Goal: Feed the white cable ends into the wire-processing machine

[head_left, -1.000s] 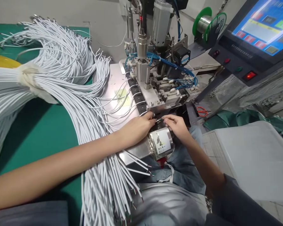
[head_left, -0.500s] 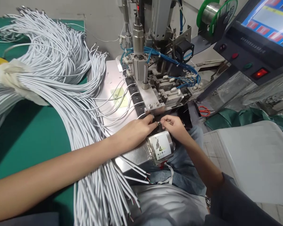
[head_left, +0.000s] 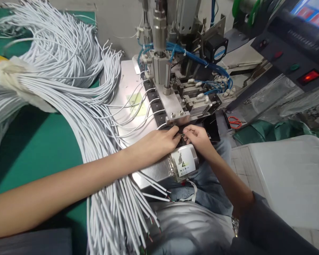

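Observation:
My left hand [head_left: 167, 142] reaches across the white cables to the front end of the machine's clamp block [head_left: 174, 112]. Its thumb and fingers are closed, and what they grip is hidden. Just to the right, my right hand [head_left: 198, 137] is pinched shut, its fingertips almost meeting the left ones. A tiny part shows between the two hands, too small to name. Several white cables [head_left: 138, 130] run from the big bundle [head_left: 69, 95] to the block's black edge. Below my hands sits a metal cover with a white label [head_left: 186, 161].
Cut cable ends [head_left: 151, 216] hang over the front. A control panel [head_left: 295, 49] and a solder wire spool [head_left: 246, 10] stand at the upper right. Red-handled scissors [head_left: 234, 122] lie beside a black tray [head_left: 212, 127]. A pale plastic lid or bin [head_left: 292, 177] is at the right.
The view has shifted slightly, so the machine sits a little further right and higher. Both hands stay close together at the block's front end; the small metal part between them is less visible.

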Action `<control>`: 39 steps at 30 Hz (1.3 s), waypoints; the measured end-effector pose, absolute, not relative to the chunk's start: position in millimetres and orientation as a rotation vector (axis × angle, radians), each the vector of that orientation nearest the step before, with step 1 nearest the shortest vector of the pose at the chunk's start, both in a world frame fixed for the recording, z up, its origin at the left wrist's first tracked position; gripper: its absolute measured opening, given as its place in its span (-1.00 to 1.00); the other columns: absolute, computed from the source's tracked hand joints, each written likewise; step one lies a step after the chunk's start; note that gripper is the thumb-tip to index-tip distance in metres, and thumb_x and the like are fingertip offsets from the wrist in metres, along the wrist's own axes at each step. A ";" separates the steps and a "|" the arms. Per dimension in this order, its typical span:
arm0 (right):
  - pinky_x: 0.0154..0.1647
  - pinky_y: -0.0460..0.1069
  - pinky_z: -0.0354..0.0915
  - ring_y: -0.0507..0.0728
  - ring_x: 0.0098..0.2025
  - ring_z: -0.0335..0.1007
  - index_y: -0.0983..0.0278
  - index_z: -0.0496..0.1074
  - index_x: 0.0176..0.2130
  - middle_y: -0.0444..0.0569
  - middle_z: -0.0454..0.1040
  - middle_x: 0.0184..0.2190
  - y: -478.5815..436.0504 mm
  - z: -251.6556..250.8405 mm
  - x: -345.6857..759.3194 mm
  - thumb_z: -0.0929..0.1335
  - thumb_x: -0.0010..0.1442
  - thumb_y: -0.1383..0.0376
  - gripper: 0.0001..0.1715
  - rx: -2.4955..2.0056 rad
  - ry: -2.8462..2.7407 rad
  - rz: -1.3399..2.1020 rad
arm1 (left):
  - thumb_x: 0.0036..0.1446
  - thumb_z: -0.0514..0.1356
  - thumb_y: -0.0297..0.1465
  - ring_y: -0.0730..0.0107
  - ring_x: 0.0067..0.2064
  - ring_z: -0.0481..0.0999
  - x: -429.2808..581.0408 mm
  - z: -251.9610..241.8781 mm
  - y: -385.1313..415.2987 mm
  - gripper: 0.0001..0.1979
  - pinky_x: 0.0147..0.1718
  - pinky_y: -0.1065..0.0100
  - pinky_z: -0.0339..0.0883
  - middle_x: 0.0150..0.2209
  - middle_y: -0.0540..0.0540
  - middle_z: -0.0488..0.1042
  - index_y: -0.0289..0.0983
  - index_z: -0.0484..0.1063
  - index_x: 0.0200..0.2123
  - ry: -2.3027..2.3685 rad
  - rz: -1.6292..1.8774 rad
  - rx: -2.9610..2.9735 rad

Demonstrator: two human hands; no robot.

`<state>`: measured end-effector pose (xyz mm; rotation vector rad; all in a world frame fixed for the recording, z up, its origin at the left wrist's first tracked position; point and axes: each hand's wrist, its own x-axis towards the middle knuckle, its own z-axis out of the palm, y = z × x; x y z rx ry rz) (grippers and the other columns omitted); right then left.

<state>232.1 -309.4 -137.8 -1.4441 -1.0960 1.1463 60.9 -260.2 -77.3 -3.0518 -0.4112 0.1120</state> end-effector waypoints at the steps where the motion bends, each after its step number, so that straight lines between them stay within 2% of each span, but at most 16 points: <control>1: -0.57 -0.11 0.14 -0.04 -0.59 0.16 0.28 0.27 -0.55 -0.19 0.26 -0.64 -309.5 -138.5 231.6 0.33 -0.02 0.07 -0.67 -1.447 -1.111 1.150 | 0.15 0.01 -0.59 0.40 -0.42 0.44 60.6 -77.4 -260.9 -0.73 -0.50 0.40 0.27 -0.25 -0.18 0.33 -0.44 0.35 -0.09 -0.421 0.102 -3.044; 4: -0.56 -0.11 0.10 -0.05 -0.60 0.08 0.26 0.18 -0.59 -0.22 0.18 -0.66 -308.8 -141.5 231.8 0.29 0.04 0.06 -0.62 -1.436 -1.188 1.149 | 0.13 0.03 -0.61 0.39 -0.42 0.44 58.1 -73.8 -266.5 -0.74 -0.51 0.39 0.24 -0.28 -0.18 0.35 -0.42 0.39 -0.12 -0.523 0.071 -3.029; 6: -0.56 -0.10 0.07 -0.05 -0.60 0.05 0.25 0.16 -0.60 -0.23 0.15 -0.67 -307.6 -143.4 234.0 0.27 0.08 0.06 -0.61 -1.437 -1.258 1.134 | 0.10 0.04 -0.63 0.36 -0.44 0.43 55.8 -68.1 -272.4 -0.80 -0.51 0.37 0.23 -0.37 -0.16 0.37 -0.41 0.44 -0.28 -0.623 0.078 -3.024; 9: -0.55 -0.10 0.04 -0.04 -0.59 0.04 0.24 0.17 -0.58 -0.23 0.14 -0.67 -310.4 -141.6 237.5 0.25 0.12 0.10 -0.64 -1.498 -1.318 1.026 | 0.06 0.04 -0.66 0.32 -0.48 0.41 53.0 -59.6 -279.9 -0.79 -0.56 0.33 0.17 -0.48 -0.15 0.37 -0.38 0.42 -0.49 -0.711 0.127 -3.003; 13: -0.52 -0.08 0.08 -0.01 -0.55 0.10 0.24 0.23 -0.52 -0.20 0.17 -0.63 -343.7 -124.7 226.9 0.22 0.20 0.24 -0.73 -1.622 -1.240 0.525 | 0.03 0.05 -0.68 0.30 -0.48 0.41 51.1 -57.9 -280.7 -0.79 -0.59 0.35 0.07 -0.40 -0.20 0.43 -0.39 0.46 -0.42 -0.822 0.154 -2.977; 16: -0.48 -0.07 0.15 0.02 -0.52 0.23 0.24 0.32 -0.45 -0.14 0.33 -0.57 -386.3 -111.3 204.1 0.23 0.21 0.31 -0.80 -1.602 -1.328 0.272 | 0.05 0.00 -0.71 0.28 -0.44 0.43 49.8 -63.3 -277.0 -0.72 -0.53 0.35 0.08 -0.37 -0.24 0.45 -0.42 0.47 -0.30 -1.043 0.087 -2.912; 19: -0.50 -0.08 0.20 0.01 -0.56 0.27 0.24 0.39 -0.36 -0.14 0.42 -0.56 -420.3 -110.6 177.1 0.30 0.15 0.35 -0.94 -1.547 -1.620 0.336 | 0.08 -0.03 -0.70 0.25 -0.42 0.43 48.4 -68.2 -273.3 -0.70 -0.51 0.34 0.08 -0.40 -0.24 0.45 -0.44 0.46 -0.25 -1.117 0.066 -2.883; 22: -0.47 -0.07 0.27 0.03 -0.51 0.37 0.28 0.41 -0.23 -0.08 0.51 -0.48 -433.1 -119.2 155.3 0.35 0.12 0.34 -0.84 -1.548 -1.823 0.451 | 0.08 -0.05 -0.69 0.24 -0.41 0.44 48.1 -69.2 -271.6 -0.69 -0.50 0.33 0.10 -0.43 -0.23 0.44 -0.42 0.48 -0.32 -1.089 0.054 -2.889; 25: -0.44 -0.07 0.30 0.05 -0.48 0.42 0.28 0.44 -0.27 -0.06 0.52 -0.48 -432.5 -122.4 145.1 0.30 0.15 0.40 -0.87 -1.528 -1.900 0.442 | 0.09 -0.03 -0.65 0.26 -0.43 0.43 49.5 -67.1 -274.1 -0.72 -0.50 0.32 0.12 -0.45 -0.21 0.42 -0.41 0.47 -0.41 -1.006 -0.030 -2.926; 30: -0.33 -0.04 0.37 0.07 -0.41 0.45 0.25 0.46 -0.22 -0.05 0.55 -0.41 -420.0 -105.8 160.3 0.29 0.13 0.45 -0.77 -1.489 -1.791 0.239 | 0.23 -0.02 -0.42 0.43 -0.49 0.39 52.1 -63.2 -287.7 -0.73 -0.58 0.40 0.05 -0.42 -0.12 0.42 -0.36 0.45 -0.36 -0.672 -0.348 -3.123; 32: -0.37 -0.04 0.37 0.05 -0.46 0.42 0.24 0.46 -0.27 -0.09 0.52 -0.45 -407.2 -98.6 175.9 0.31 0.11 0.42 -0.82 -1.506 -1.730 0.248 | 0.29 -0.08 -0.35 0.47 -0.48 0.39 52.0 -62.3 -291.4 -0.68 -0.59 0.42 0.03 -0.39 -0.08 0.44 -0.32 0.44 -0.30 -0.606 -0.490 -3.188; 34: -0.44 -0.07 0.36 0.03 -0.49 0.39 0.24 0.46 -0.29 -0.11 0.49 -0.46 -389.4 -94.6 193.0 0.33 0.10 0.39 -0.86 -1.514 -1.615 0.323 | 0.31 -0.13 -0.34 0.48 -0.47 0.39 51.0 -60.3 -292.1 -0.63 -0.58 0.43 0.05 -0.41 -0.07 0.44 -0.32 0.43 -0.33 -0.617 -0.570 -3.210; 36: -0.50 -0.10 0.35 0.02 -0.47 0.41 0.24 0.45 -0.27 -0.10 0.49 -0.44 -370.4 -93.2 207.7 0.34 0.08 0.38 -0.85 -1.508 -1.445 0.379 | 0.29 -0.13 -0.34 0.48 -0.48 0.37 48.6 -56.4 -290.4 -0.61 -0.56 0.41 0.07 -0.45 -0.07 0.43 -0.33 0.42 -0.41 -0.634 -0.542 -3.213; 39: -0.51 -0.10 0.36 0.04 -0.42 0.44 0.25 0.46 -0.31 -0.08 0.50 -0.43 -350.3 -93.3 218.7 0.35 0.06 0.38 -0.88 -1.450 -1.281 0.410 | 0.20 0.00 -0.35 0.46 -0.51 0.37 42.8 -48.9 -286.5 -0.71 -0.58 0.39 0.04 -0.46 -0.08 0.43 -0.33 0.42 -0.46 -0.645 -0.303 -3.221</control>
